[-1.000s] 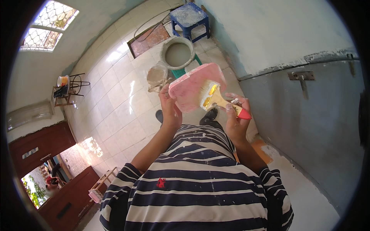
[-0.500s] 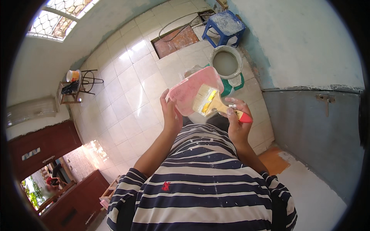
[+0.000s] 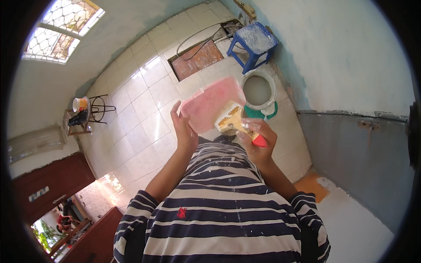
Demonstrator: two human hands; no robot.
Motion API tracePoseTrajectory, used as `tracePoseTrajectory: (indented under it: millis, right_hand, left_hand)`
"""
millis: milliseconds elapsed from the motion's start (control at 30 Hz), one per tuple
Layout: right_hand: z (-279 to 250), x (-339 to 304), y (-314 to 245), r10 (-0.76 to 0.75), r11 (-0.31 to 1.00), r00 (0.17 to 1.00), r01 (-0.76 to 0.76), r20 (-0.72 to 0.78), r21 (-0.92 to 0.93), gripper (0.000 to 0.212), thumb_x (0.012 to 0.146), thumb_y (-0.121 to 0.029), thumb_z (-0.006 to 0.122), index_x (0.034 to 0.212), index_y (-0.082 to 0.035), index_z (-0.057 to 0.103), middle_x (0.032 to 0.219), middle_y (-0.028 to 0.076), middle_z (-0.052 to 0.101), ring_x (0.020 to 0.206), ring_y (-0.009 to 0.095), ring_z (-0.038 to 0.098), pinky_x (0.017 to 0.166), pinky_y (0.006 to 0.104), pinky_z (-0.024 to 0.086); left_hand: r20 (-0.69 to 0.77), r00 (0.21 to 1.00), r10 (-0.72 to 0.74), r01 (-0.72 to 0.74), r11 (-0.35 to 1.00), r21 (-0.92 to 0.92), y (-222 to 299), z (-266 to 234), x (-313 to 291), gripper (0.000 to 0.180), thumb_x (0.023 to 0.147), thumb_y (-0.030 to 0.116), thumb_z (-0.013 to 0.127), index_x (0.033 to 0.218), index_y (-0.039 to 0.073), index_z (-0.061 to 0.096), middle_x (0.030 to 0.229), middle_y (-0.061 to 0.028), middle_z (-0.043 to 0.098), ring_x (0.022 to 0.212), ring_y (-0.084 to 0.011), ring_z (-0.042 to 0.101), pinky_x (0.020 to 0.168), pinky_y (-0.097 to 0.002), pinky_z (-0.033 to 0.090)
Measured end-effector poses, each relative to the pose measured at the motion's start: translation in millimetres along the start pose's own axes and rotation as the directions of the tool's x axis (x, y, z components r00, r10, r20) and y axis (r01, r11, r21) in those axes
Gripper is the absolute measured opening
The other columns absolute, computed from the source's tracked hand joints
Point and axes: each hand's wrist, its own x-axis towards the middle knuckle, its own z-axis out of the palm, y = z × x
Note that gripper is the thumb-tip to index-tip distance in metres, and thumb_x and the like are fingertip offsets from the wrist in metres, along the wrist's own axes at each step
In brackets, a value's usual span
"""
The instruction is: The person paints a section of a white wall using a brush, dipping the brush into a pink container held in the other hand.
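Left hand (image 3: 186, 132): gripping tray (image 3: 209, 104) by its edge.
Right hand (image 3: 261, 142): closed round brush (image 3: 235, 121) handle.
Tray: could tip if brush presses its unheld side.

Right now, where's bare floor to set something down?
Bare tiled floor lies left of the pink tray, between the reddish floor panel and brown doors. Crowded: beside the pale-blue wall, where the blue plastic stool and round tub stand close together.
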Motion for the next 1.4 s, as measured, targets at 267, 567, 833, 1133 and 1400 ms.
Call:
tracePoseTrajectory:
  millis: [267, 567, 833, 1133, 1400]
  right_hand:
    - [24.5, 55.6, -7.7, -0.063, 0.981, 0.98, 0.026, -0.19, -0.192, 0.023, 0.074, -0.002, 0.078, 0.085, 0.002, 0.059, 0.091, 0.018, 0.067, 0.079, 0.025, 0.066, 0.072, 0.0318, 0.053]
    - [131.6, 146.8, 13.2, -0.177, 0.935, 0.926, 0.052, -0.335, -0.35, 0.022, 0.075, 0.002, 0.076, 0.087, 0.003, 0.058, 0.091, 0.017, 0.066, 0.076, 0.021, 0.065, 0.067, 0.0295, 0.052]
    - [233.0, 231.5, 28.8, -0.155, 0.956, 0.882, 0.02, -0.445, -0.293, 0.024, 0.072, 0.004, 0.078, 0.086, 0.004, 0.058, 0.091, 0.017, 0.065, 0.078, 0.02, 0.064, 0.066, 0.0273, 0.052]
    - [260.3, 271.9, 49.7, -0.19, 0.947, 0.916, 0.075, -0.353, -0.314, 0.027, 0.073, 0.003, 0.079, 0.091, 0.003, 0.059, 0.095, 0.017, 0.067, 0.084, 0.022, 0.066, 0.072, 0.0293, 0.052]
    - [237.0, 264.6, 72.2, -0.047, 0.969, 0.834, -0.096, -0.55, -0.229, 0.023, 0.076, 0.004, 0.075, 0.09, 0.002, 0.058, 0.096, 0.017, 0.067, 0.087, 0.022, 0.066, 0.076, 0.0314, 0.051]
  left_hand:
    - [0.301, 0.944, 0.139, -0.184, 0.974, 0.129, 30.8, 38.4, 86.7, 0.07, 0.079, 0.018, 0.049, 0.144, 0.013, 0.023, 0.14, -0.0196, 0.039, 0.132, -0.0316, 0.043, 0.109, -0.0453, 0.04]
    - [0.527, 0.833, 0.17, -0.239, 0.969, 0.066, 111.0, 51.9, 206.7, 0.085, 0.072, 0.023, 0.063, 0.144, 0.012, 0.02, 0.139, -0.0193, 0.036, 0.131, -0.0321, 0.042, 0.108, -0.045, 0.039]
    - [0.588, 0.784, 0.2, -0.283, 0.958, 0.051, 182.4, 34.0, 314.1, 0.088, 0.075, 0.03, 0.07, 0.144, 0.012, 0.019, 0.137, -0.0198, 0.037, 0.13, -0.0315, 0.042, 0.108, -0.0444, 0.037]
    - [0.559, 0.796, 0.235, -0.297, 0.955, 0.022, 203.7, 28.2, 354.4, 0.081, 0.078, 0.02, 0.065, 0.145, 0.012, 0.02, 0.136, -0.0192, 0.037, 0.129, -0.0307, 0.042, 0.109, -0.0438, 0.036]
    - [0.592, 0.803, 0.067, -0.152, 0.984, 0.095, 175.9, 60.3, 390.7, 0.071, 0.086, 0.014, 0.056, 0.146, 0.013, 0.017, 0.139, -0.0167, 0.036, 0.134, -0.029, 0.038, 0.11, -0.0432, 0.036]
